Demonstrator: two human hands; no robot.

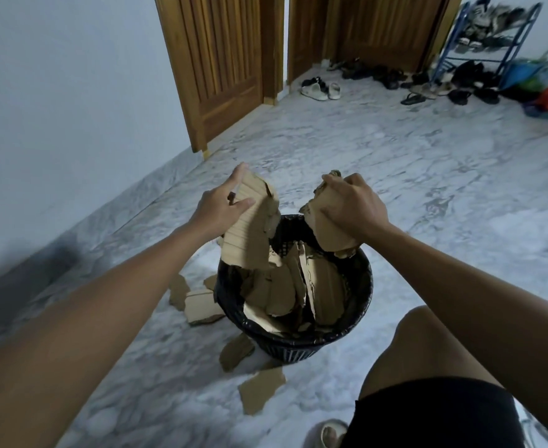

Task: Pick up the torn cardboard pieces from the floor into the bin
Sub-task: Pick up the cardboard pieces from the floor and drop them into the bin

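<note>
A black mesh bin point(360, 305) stands on the marble floor, holding several torn brown cardboard pieces point(298, 286). My left hand point(221, 205) holds a tall ribbed cardboard piece point(250, 234) between thumb and fingers; its lower end dips inside the bin's left rim. My right hand point(350, 205) grips a crumpled cardboard piece point(331, 234) above the bin's far right rim. Loose pieces lie on the floor left of the bin point(198, 305) and in front of it point(235, 350), point(259, 391).
My bare right knee and black shorts point(434, 412) are at the lower right, a sandal point(331, 433) beside them. A white wall runs along the left. Wooden doors point(221, 59), scattered shoes point(321, 88) and a blue shoe rack point(489, 37) stand at the back.
</note>
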